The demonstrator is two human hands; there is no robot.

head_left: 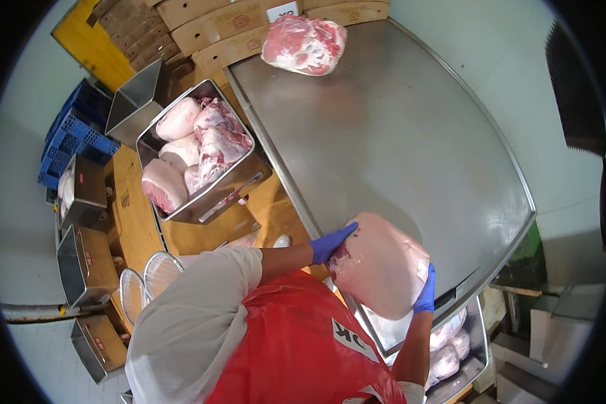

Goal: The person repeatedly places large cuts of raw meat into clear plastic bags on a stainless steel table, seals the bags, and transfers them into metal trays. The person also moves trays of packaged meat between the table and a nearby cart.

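Observation:
A large skin-on cut of pork [380, 266] is held between my two gloved hands at the near edge of the steel table [411, 128]. My left hand [330, 246], in a blue glove, grips its left end. On its right end presses my right hand [425, 289], also blue-gloved, its fingers partly hidden by the meat. Pale, smooth skin faces up on this piece. Another cut of meat [304, 44], red and white, lies at the table's far left corner.
Left of the table stands a steel bin [249, 168] full of meat pieces. A second bin [481, 337] with meat sits at the lower right. Cardboard boxes [215, 30] line the far side. Several steel bins [81, 266] and blue crates [77, 138] stand along the left wall.

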